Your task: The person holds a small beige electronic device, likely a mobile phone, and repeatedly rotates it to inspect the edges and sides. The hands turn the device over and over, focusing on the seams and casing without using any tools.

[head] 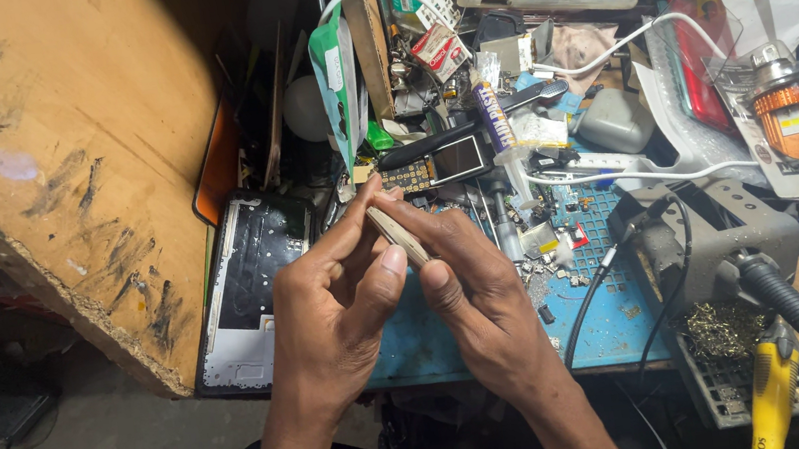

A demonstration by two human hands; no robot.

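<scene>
Both hands are raised together over the near edge of the blue work mat (432, 336); left hand (329, 308) and right hand (481, 280) are closed on a slim pale flat tool (399, 235), pinched between thumbs and fingertips, held slanting from upper left down to lower right. What the tool is exactly cannot be told. Just beyond the fingertips a small keypad phone (438, 165) is seen lying open-faced among loose parts. At the left edge of the mat a dark phone back frame (252, 296) is laid flat, beside a scuffed wooden board (59, 143). Toward the right near corner a grey soldering-iron stand (722, 238) is placed, with brass cleaning wool (722, 328) in front and a yellow-handled tool (775, 392) at the edge. White cables (601, 56) are strung across the far clutter
</scene>
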